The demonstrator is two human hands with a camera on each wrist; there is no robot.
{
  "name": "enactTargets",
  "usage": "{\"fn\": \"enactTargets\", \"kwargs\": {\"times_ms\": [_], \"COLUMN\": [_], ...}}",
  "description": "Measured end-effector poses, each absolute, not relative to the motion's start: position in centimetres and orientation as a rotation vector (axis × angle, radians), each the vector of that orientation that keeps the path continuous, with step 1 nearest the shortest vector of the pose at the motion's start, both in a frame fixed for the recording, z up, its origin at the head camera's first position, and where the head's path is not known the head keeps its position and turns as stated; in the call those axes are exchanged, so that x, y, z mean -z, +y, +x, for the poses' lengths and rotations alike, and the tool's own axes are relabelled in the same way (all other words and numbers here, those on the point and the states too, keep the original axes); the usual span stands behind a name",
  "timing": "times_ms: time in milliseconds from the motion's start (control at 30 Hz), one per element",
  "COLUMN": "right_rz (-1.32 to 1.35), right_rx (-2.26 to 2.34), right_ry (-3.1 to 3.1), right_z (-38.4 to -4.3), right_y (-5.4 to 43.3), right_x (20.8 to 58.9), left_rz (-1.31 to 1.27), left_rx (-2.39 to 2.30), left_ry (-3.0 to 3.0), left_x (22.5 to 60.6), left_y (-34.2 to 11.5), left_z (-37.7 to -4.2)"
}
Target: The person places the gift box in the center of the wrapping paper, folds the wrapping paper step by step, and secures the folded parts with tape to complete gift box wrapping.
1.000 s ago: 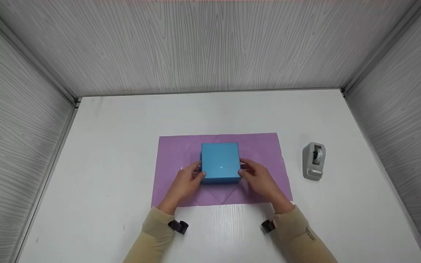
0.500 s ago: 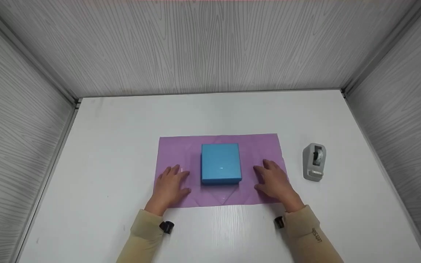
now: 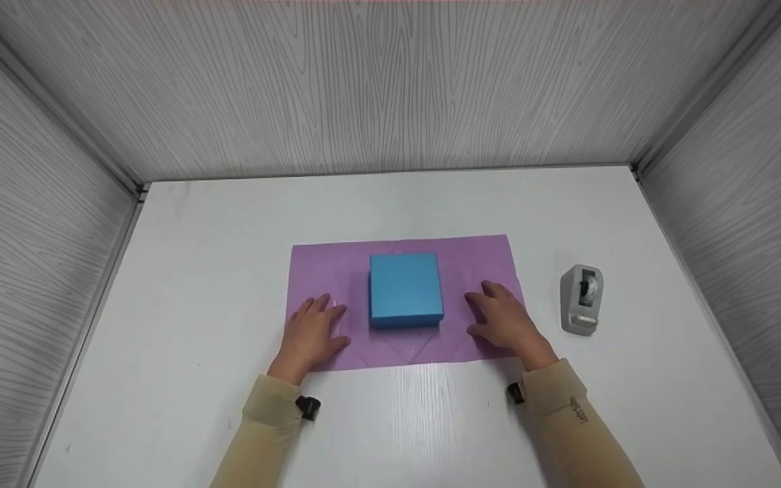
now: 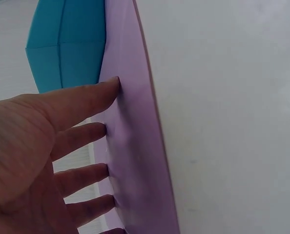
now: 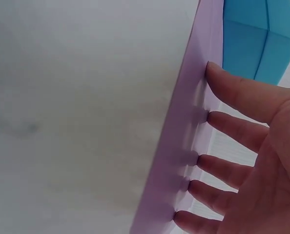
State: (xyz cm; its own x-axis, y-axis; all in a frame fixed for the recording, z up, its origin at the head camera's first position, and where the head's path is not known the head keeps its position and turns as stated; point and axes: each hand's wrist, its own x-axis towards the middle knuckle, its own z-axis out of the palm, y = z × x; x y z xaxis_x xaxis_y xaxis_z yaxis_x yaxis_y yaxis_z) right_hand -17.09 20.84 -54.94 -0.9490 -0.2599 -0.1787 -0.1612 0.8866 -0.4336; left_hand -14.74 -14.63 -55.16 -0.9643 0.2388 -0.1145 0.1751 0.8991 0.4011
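Observation:
A blue square box (image 3: 405,286) with a lid sits on a purple sheet of paper (image 3: 390,349), near its middle. Spread fingertips of my left hand (image 3: 309,337) press on the sheet to the left of the box. On the right side, my right hand (image 3: 507,322) touches the sheet the same way, its fingers spread. Both hands are apart from the box and hold nothing. In the left wrist view the fingertips (image 4: 112,87) meet the purple surface, and the right wrist view has the fingers (image 5: 223,168) doing likewise.
A grey tape dispenser (image 3: 582,299) stands on the white table (image 3: 194,285), right of the sheet. Wood-grain panels (image 3: 363,88) enclose the table at the back and both sides.
Both hands have let go of the box and moved outward onto the sheet. Since half a second ago, the sheet and box have slid away from the person, slightly left.

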Motion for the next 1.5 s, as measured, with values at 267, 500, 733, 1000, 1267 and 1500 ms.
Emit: {"fn": "enactTargets", "kwargs": {"times_ms": [267,500,733,1000,1267,1500], "right_rz": [-0.341,-0.047,0.253,0.300,0.301,0.206], "right_rx": [0.666,0.679,0.594,0.554,0.569,0.596], "right_ry": [2.858,2.932,2.893,2.838,2.848,2.933], "right_z": [-17.5,-16.1,-14.8,-14.8,-14.9,-14.7], "right_y": [21.1,21.8,22.5,22.7,22.5,22.5], "right_x": [54.6,53.0,52.3,52.7,53.0,53.6], "left_rz": [0.318,0.297,0.298,0.291,0.259,0.312], "left_rx": [-0.579,-0.551,-0.562,-0.575,-0.595,-0.575], "left_ry": [2.906,2.909,2.916,2.917,2.901,2.952], "left_x": [55.1,55.1,55.1,55.1,55.0,55.3], "left_y": [-14.7,-14.7,-14.7,-14.5,-14.5,-14.7], "left_z": [-15.3,-15.3,-15.3,-15.2,-15.1,-15.1]}}
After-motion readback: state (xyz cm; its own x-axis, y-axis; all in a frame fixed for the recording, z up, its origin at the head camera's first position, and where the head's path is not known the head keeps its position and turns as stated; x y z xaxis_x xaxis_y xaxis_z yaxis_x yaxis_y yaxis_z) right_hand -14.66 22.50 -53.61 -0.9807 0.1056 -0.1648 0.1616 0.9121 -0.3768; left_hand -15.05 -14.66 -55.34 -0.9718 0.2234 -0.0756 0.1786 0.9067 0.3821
